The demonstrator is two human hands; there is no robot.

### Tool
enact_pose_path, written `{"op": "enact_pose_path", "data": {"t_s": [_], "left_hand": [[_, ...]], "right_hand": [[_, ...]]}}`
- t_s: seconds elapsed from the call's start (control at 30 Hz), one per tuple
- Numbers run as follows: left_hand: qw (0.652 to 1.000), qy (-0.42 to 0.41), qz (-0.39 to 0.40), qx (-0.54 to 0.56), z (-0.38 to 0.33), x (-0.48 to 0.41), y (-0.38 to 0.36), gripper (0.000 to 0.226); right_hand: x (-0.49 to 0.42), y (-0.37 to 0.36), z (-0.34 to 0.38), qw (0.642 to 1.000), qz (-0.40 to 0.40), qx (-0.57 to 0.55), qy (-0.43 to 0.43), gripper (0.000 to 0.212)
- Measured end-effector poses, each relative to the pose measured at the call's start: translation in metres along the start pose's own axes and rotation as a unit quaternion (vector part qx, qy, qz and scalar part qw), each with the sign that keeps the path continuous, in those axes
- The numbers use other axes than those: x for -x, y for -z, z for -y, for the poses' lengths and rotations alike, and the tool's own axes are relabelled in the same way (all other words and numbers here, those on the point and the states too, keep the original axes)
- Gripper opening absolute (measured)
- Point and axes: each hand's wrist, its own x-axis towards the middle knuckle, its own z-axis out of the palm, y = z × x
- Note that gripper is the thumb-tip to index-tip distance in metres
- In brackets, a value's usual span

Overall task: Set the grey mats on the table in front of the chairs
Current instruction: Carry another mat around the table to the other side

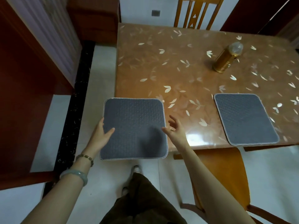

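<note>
I hold a grey square mat [134,126] flat in the air over the table's near left corner, partly over the floor. My left hand [102,133] grips its left edge, thumb on top. My right hand [175,128] hovers open by the mat's right edge, fingers spread, holding nothing. A second grey mat [246,118] lies flat on the brown leaf-patterned table [178,70] near its front edge, in front of the orange wooden chair [223,167] at the lower right.
A gold cylindrical lamp [226,59] with a clear dome stands at the table's far right. Another wooden chair [197,12] stands at the far side. A dark red cabinet [24,86] lines the left. My leg and shoe are on the tiled floor below.
</note>
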Motion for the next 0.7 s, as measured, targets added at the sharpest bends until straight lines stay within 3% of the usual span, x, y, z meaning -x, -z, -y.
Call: {"op": "enact_pose_path", "data": {"t_s": [0.2,0.43,0.7], "left_hand": [[0.997,0.057,-0.042,-0.014,0.014,-0.026,-0.009,0.056],[0.988,0.120,-0.077,-0.050,0.021,-0.045,-0.013,0.048],[0.978,0.167,-0.098,-0.075,0.026,-0.048,-0.007,0.034]], "right_hand": [[-0.046,-0.011,-0.025,0.994,0.035,0.064,-0.086,0.069],[-0.072,-0.021,-0.035,0.986,0.031,0.044,-0.161,0.075],[-0.087,-0.018,-0.033,0.975,0.014,0.073,-0.209,0.022]]}}
